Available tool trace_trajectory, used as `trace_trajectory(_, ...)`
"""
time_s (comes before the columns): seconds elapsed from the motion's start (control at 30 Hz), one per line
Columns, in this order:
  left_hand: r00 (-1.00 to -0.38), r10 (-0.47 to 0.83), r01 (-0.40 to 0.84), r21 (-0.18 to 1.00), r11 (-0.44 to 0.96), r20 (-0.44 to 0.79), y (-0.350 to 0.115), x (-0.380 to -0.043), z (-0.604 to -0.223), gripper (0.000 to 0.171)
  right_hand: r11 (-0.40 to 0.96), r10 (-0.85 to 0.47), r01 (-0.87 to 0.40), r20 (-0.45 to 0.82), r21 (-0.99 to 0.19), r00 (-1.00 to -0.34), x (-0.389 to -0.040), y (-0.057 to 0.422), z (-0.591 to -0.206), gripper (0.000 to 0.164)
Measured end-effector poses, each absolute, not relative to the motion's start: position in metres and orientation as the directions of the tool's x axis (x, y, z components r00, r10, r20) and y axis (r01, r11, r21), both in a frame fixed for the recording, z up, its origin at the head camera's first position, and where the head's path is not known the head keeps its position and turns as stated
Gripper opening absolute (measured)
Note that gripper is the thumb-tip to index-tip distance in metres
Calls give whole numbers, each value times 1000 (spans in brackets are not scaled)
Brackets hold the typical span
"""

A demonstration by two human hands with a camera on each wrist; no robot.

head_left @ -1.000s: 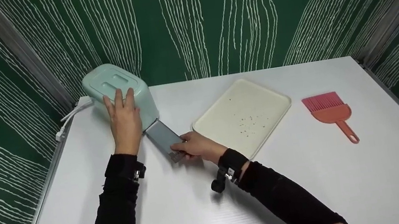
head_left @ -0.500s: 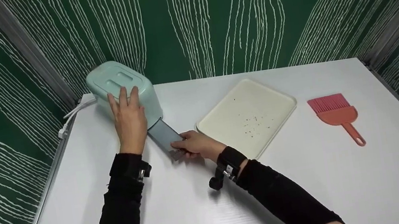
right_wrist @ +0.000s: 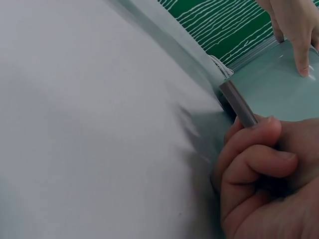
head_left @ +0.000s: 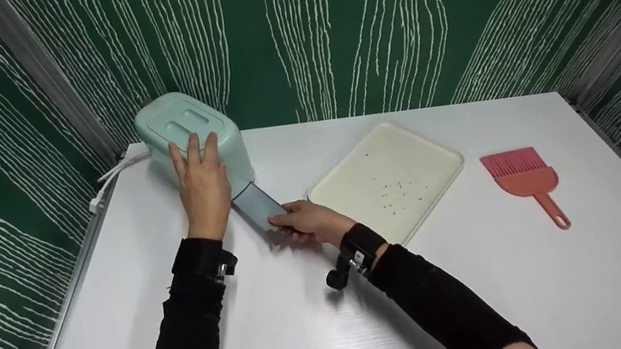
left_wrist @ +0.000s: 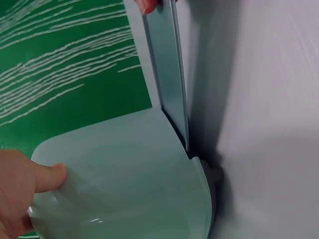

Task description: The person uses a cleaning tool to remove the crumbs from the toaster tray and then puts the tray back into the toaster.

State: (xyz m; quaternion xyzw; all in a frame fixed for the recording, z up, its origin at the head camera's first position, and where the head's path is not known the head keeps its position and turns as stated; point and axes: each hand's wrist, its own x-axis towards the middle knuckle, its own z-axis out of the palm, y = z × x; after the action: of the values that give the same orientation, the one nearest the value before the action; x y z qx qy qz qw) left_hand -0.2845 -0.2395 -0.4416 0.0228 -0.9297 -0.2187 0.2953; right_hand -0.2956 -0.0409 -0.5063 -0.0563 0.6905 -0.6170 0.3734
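A mint-green toaster [head_left: 233,149] stands at the back left, two recesses in its top. My left hand [head_left: 206,196] lies on it with straight fingers over the top edge; in the left wrist view the thumb [left_wrist: 52,178] presses its side. A thin grey crumb tray [head_left: 256,204] sticks out of a slot low in the toaster's near end. My right hand [head_left: 308,221] pinches the tray's outer end, thumb on top. In the right wrist view the fingers [right_wrist: 254,164] curl around the tray's grey edge [right_wrist: 239,104]. The tray's inner end is hidden inside the toaster.
A cream serving tray [head_left: 343,185] with dark crumbs [head_left: 396,192] lies right of my right hand. Farther right are a coral dustpan [head_left: 527,182] and pink brush [head_left: 512,161] together. A white power cord with plug [head_left: 99,200] hangs at the table's left edge.
Slightly less of the crumb tray shows outside the toaster, and my right hand has moved a little toward it. My left hand stays on the toaster. The head view has shifted slightly.
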Motion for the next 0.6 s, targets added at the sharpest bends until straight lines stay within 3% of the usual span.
trace_trajectory(0.27,-819,-173,83,412,908,547,-241,-283,-442,57,227,-529,407,-463,-885,-711,-301,-53,-506,14)
trace_trajectory(0.6,-839,-184,54,416,908,512,-239,-284,-441,58,236,-481,333,-408,-913,-776,-297,-61,-505,22)
